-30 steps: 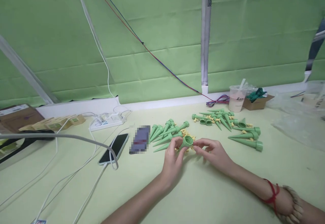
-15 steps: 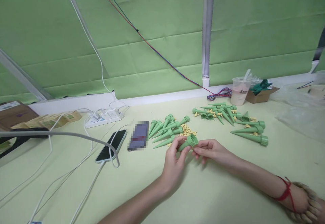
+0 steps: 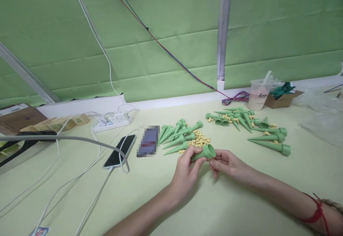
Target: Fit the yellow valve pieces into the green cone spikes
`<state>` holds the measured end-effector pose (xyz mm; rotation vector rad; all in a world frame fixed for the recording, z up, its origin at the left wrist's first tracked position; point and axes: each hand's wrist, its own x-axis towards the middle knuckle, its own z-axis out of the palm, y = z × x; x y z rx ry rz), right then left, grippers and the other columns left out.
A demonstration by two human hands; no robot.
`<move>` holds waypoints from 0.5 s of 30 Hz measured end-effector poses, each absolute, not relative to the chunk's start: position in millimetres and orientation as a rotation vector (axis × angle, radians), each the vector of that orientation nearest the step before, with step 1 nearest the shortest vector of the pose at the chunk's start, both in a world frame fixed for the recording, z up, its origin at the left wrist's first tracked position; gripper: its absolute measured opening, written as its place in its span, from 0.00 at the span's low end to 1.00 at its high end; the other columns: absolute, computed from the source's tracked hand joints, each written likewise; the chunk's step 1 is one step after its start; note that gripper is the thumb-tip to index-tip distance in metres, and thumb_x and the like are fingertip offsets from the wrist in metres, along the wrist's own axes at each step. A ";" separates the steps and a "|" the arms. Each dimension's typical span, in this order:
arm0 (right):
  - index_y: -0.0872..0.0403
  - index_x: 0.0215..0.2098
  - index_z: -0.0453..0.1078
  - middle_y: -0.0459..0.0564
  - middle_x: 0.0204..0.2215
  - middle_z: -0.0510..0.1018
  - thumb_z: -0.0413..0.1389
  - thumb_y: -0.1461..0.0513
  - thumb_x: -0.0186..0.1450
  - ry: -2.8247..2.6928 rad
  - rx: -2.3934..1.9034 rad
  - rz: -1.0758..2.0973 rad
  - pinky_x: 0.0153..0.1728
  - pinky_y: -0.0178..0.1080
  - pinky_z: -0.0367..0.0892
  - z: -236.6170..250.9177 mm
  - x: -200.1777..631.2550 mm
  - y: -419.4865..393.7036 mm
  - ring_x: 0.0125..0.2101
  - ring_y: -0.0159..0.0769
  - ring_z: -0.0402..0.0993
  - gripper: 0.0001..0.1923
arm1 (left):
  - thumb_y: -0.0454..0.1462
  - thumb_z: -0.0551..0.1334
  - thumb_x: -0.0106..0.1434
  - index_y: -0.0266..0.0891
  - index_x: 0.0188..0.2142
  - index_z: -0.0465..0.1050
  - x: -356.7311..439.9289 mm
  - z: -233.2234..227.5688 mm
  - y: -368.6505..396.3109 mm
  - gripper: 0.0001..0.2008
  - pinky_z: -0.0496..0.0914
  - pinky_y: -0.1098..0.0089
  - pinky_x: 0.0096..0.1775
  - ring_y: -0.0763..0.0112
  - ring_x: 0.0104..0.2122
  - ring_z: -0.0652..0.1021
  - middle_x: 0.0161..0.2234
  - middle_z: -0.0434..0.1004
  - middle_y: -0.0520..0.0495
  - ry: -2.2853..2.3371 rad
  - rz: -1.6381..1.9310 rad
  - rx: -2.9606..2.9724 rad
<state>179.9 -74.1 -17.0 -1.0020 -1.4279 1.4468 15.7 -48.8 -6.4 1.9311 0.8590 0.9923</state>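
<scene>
Fingers of left hand [image 3: 187, 166] and right hand [image 3: 226, 162] pinch green spike [image 3: 203, 153].

The green spike [image 3: 203, 153] looks like matt moulded plastic. The phone [image 3: 119, 151] is glossy glass; the worktop [image 3: 241, 200] is smooth and matt.

Both forearms were bare, with no sleeves in view. The left hand [image 3: 187, 170] carried no ring, watch or band, and its forearm ran bare down to the lower edge of the frame. The right hand [image 3: 227, 164] was likewise without rings. Around the right wrist sat a thin red knotted cord bracelet [image 3: 317, 212], its loose ends sticking up, and just behind it a pale beaded bracelet [image 3: 333, 204] showed partly at the frame's edge.
</scene>
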 end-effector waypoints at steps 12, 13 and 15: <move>0.54 0.22 0.58 0.42 0.22 0.63 0.61 0.51 0.50 -1.370 -1.047 1.333 0.21 0.33 0.66 -30.6 177.5 -71.6 0.20 0.26 0.62 0.20 | 0.34 0.53 0.61 0.40 0.29 0.59 18.3 -12.4 -56.2 0.04 0.61 0.72 0.32 0.73 0.30 0.67 0.29 0.65 0.51 0.896 0.961 1.950; 0.54 0.19 0.56 0.41 0.21 0.62 0.63 0.53 0.48 -1.358 -1.066 1.257 0.21 0.33 0.65 -32.9 179.7 -68.9 0.21 0.26 0.62 0.21 | 0.34 0.54 0.61 0.40 0.30 0.60 19.5 -13.3 -60.0 0.03 0.61 0.72 0.32 0.73 0.30 0.67 0.29 0.65 0.51 0.882 0.947 1.964; 0.55 0.16 0.54 0.42 0.20 0.61 0.65 0.56 0.46 -1.362 -1.094 1.120 0.24 0.33 0.65 -35.3 185.0 -63.2 0.23 0.27 0.63 0.22 | 0.35 0.54 0.61 0.40 0.31 0.62 22.5 -14.5 -68.3 0.02 0.62 0.72 0.33 0.72 0.30 0.68 0.30 0.67 0.50 0.852 0.910 1.953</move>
